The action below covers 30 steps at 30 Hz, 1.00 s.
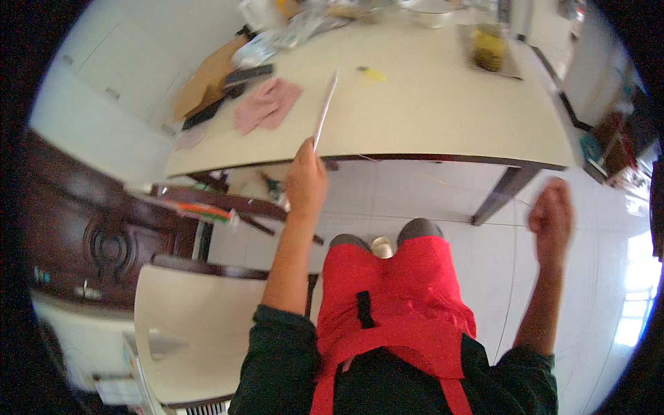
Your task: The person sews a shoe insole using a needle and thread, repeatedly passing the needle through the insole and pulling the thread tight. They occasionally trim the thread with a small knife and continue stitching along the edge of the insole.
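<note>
My left hand (307,179) grips a thin, pale, flat object (326,110), seen edge-on and tilted up over the table's front edge. What it is, I cannot tell from this angle. My right hand (552,220) is raised far out to the right, above the floor, fingers drawn together and blurred. A faint thin thread (441,182) stretches across the gap between the hands and appears to end at the right fingers. Whether a needle is there is too blurred to see. Beyond the left hand, a folded pink cloth (267,106) lies on the cream tabletop (436,114).
A small yellow tool (372,73) with a dark end rests mid-table. At the back right, a yellow jar (488,47) stands on a mat. Brown paper (205,85) and dark items crowd the left edge. A chair (192,332) is close on my left; a table leg (503,194) stands right.
</note>
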Each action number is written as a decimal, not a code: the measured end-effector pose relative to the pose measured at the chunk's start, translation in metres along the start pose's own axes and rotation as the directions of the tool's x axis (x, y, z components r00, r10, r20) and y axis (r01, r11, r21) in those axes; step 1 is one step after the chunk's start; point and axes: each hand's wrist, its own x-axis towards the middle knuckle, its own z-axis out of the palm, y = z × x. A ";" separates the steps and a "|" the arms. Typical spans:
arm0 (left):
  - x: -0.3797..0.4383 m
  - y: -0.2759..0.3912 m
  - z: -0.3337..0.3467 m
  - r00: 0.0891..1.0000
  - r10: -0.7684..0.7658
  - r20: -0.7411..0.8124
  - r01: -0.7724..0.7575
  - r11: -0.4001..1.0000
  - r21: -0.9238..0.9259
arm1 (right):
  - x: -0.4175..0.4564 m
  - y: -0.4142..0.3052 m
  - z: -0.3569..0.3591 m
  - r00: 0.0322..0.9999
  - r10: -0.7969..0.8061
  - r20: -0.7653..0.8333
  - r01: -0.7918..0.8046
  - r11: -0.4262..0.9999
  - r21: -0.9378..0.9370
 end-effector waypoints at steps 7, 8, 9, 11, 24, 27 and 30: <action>-0.058 0.001 -0.020 0.717 -0.620 0.318 0.307 -0.128 -0.943 | -0.014 0.006 -0.063 0.944 0.047 -0.326 0.073 0.935 0.348; -0.068 0.003 -0.023 0.697 -0.636 0.332 0.299 -0.163 -0.940 | -0.014 0.012 -0.075 0.948 0.032 -0.318 0.103 0.911 0.399; -0.078 0.006 -0.025 0.677 -0.648 0.349 0.292 -0.200 -0.935 | -0.014 0.017 -0.088 0.958 0.020 -0.286 0.114 0.889 0.444; -0.095 0.004 -0.030 0.658 -0.656 0.370 0.274 -0.249 -0.929 | -0.015 0.027 -0.113 0.820 0.110 -0.561 0.088 0.945 0.314; -0.172 -0.013 -0.043 0.646 -0.610 0.459 0.341 -0.307 -0.889 | -0.037 0.125 -0.218 0.685 0.362 -0.632 0.106 0.809 0.578; -0.179 -0.015 -0.047 0.673 -0.585 0.452 0.334 -0.306 -0.892 | -0.046 0.138 -0.216 0.687 0.309 -0.658 0.125 0.842 0.526; -0.182 -0.015 -0.049 0.676 -0.586 0.447 0.330 -0.302 -0.894 | -0.047 0.146 -0.216 0.648 0.283 -0.707 0.090 0.894 0.439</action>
